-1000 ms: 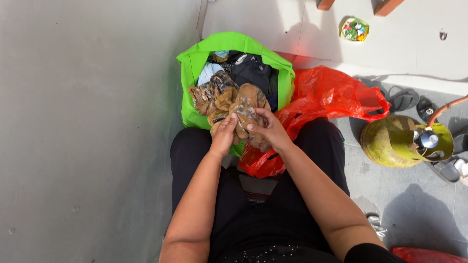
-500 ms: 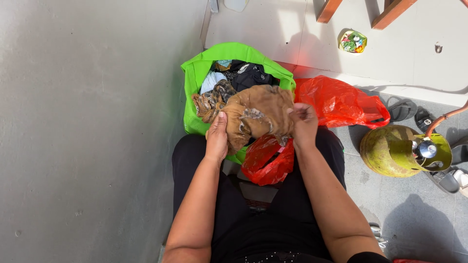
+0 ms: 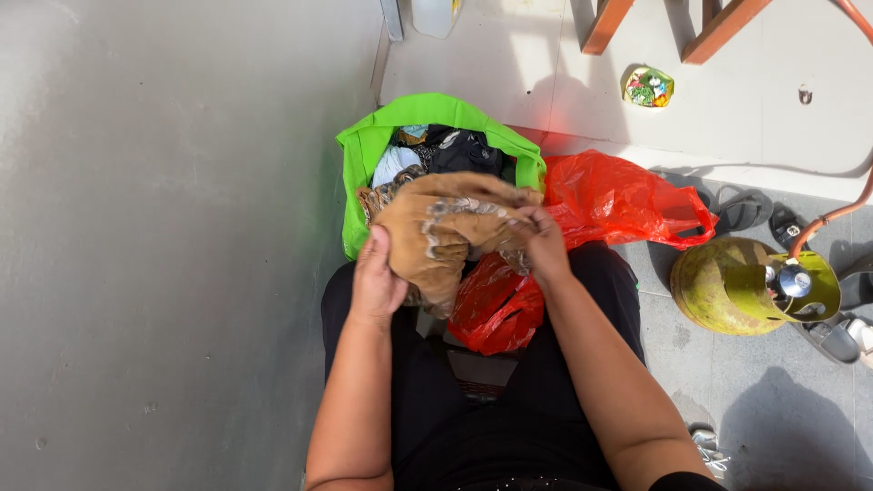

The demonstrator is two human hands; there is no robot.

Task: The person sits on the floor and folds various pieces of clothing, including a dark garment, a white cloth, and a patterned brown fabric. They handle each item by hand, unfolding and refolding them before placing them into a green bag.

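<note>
While a person sits on the floor with legs in black trousers stretched forward, both hands hold up a brown cloth (image 3: 436, 232) with a lacy pale trim, just above the lap. The left hand (image 3: 375, 282) grips the cloth's lower left edge, fingers curled shut around the fabric. The right hand (image 3: 544, 244) pinches the cloth's right edge, fingers closed on it near the trim. The cloth hangs bunched between the two hands, directly in front of a bright green bag (image 3: 364, 164) that stands open beyond the knees and is stuffed with dark and pale clothes. A red plastic bag (image 3: 496, 309) lies on the lap under the cloth, and a second, larger red bag (image 3: 618, 200) sits just to the right of the green one. Farther right on the grey floor stands a green gas cylinder (image 3: 727, 286) with an orange hose, with sandals (image 3: 741, 209) near it. A grey wall (image 3: 164, 227) fills the left side.
</note>
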